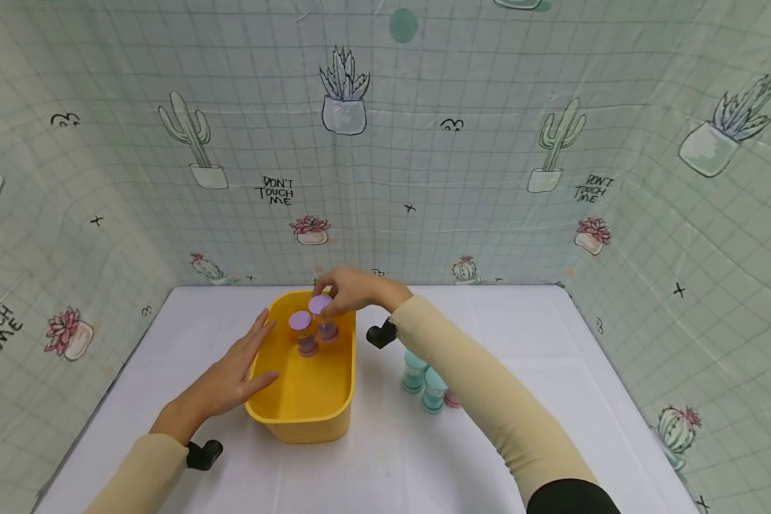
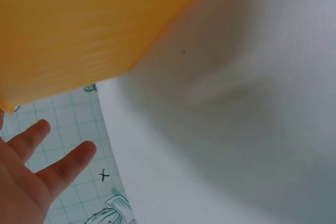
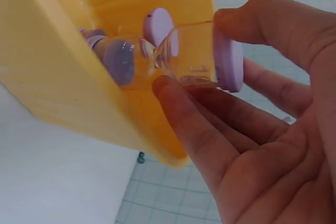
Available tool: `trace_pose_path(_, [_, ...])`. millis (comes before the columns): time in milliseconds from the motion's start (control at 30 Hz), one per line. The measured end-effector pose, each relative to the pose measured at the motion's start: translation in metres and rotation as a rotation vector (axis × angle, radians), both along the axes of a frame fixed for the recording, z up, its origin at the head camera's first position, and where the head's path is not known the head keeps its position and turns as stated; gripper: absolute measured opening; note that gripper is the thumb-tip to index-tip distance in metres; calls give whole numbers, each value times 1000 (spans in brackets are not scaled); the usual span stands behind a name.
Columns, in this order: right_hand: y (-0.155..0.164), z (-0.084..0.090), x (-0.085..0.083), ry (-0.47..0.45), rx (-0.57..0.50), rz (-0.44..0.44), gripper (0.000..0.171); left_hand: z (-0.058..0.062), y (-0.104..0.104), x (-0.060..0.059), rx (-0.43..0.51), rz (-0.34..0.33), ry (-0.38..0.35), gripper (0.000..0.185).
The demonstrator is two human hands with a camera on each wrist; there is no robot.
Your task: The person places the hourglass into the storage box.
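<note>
My right hand [image 1: 355, 289] pinches an hourglass [image 3: 194, 53] with purple caps by its upper end, thumb against the top cap and fingers along the clear glass. Purple sand sits in its lower bulb. This hourglass stands upright in the far part of a yellow plastic bin [image 1: 308, 432]. Just left of it in the head view, a second purple-capped hourglass [image 1: 305, 344] is upright inside the bin. At the bin's left rim, my left hand [image 1: 231, 371] lies with fingers spread and straight; two of its fingers [image 2: 71, 169] show beside the bin wall in the left wrist view.
Right of the bin, two teal hourglasses [image 1: 414, 375] stand on the white table [image 1: 385, 464]. A pink one [image 1: 452, 400] is partly hidden behind the right sleeve [image 1: 482, 385]. Patterned cloth walls [image 1: 411, 157] enclose the table's back and sides.
</note>
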State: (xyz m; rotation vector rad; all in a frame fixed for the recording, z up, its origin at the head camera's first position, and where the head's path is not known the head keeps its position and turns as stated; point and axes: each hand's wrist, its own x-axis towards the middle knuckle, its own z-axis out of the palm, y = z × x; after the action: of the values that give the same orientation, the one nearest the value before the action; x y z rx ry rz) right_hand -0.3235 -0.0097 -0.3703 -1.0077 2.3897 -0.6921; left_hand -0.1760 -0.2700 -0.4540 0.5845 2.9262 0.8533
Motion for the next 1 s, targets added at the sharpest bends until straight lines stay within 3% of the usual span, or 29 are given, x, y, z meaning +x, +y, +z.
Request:
trace_pose_path(500, [-19, -20, 3, -3, 143, -30, 48, -2, 0, -1, 50, -9, -9, 85])
trace_pose_path(767, [-28, -22, 5, -66, 200, -29, 37, -3, -1, -1, 57, -9, -10, 84])
trace_pose_path(1000, [-32, -22, 4, -87, 225, -26, 40, -3, -2, -2, 51, -6, -7, 84])
